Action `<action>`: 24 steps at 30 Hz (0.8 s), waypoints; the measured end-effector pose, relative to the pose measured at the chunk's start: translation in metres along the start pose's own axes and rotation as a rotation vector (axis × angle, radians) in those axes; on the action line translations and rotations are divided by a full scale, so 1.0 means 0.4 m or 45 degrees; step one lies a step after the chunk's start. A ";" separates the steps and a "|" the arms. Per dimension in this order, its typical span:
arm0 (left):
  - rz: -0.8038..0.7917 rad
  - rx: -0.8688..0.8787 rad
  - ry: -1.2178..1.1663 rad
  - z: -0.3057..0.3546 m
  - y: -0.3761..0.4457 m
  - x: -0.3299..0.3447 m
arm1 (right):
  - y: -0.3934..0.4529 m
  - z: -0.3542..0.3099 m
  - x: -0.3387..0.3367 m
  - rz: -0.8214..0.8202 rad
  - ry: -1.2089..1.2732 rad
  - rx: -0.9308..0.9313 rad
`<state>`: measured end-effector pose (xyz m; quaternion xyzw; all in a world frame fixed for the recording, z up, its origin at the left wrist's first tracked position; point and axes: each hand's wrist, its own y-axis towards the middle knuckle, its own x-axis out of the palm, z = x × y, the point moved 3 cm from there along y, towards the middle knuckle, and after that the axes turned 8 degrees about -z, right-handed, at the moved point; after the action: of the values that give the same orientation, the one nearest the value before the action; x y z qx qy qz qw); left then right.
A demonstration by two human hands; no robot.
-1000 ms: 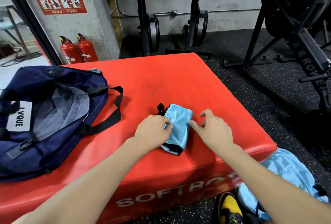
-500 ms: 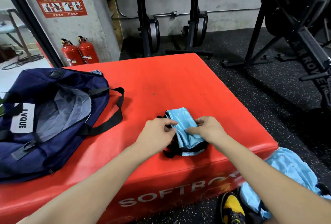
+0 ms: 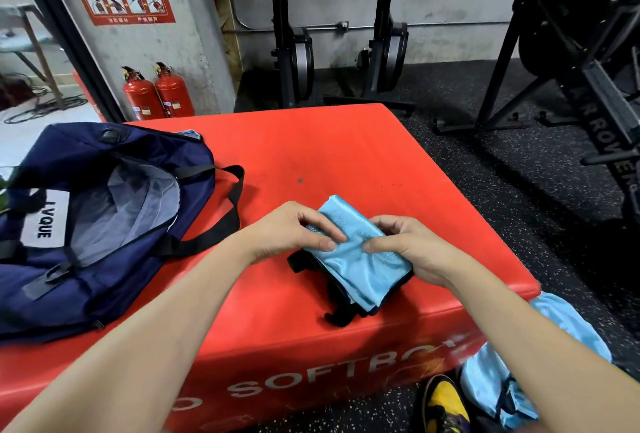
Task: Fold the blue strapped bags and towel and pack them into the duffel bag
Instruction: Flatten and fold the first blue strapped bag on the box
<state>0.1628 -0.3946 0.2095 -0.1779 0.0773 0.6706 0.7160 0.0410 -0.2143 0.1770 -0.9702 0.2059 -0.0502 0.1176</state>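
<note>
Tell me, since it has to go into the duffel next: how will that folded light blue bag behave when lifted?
Probably floppy: the folded blue bag creases under both hands. Its sheen suggests slippery fabric, so the folds may slide open. The black straps trailing loose at its near edge would likely dangle.

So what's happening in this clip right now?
A person is folding a light blue strapped bag on a red soft box. Both the left hand and the right hand pinch its fabric in a tight grip. A navy duffel bag lies unzipped on the box to the left. More light blue fabric sits on the floor at lower right, not yet folded.
</note>
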 end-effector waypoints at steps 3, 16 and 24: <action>0.062 -0.020 0.045 -0.003 -0.010 -0.008 | 0.004 -0.004 0.004 -0.014 0.022 0.038; 0.680 -0.019 0.069 -0.057 -0.211 -0.104 | 0.067 -0.031 0.147 -0.006 0.098 -0.055; 0.912 -0.074 -0.014 -0.113 -0.394 -0.171 | 0.153 -0.051 0.358 0.137 0.180 -0.266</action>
<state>0.3181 -0.4804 0.2156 -0.1562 0.1118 0.8818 0.4308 0.1446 -0.3317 0.1886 -0.9587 0.2697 -0.0901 0.0036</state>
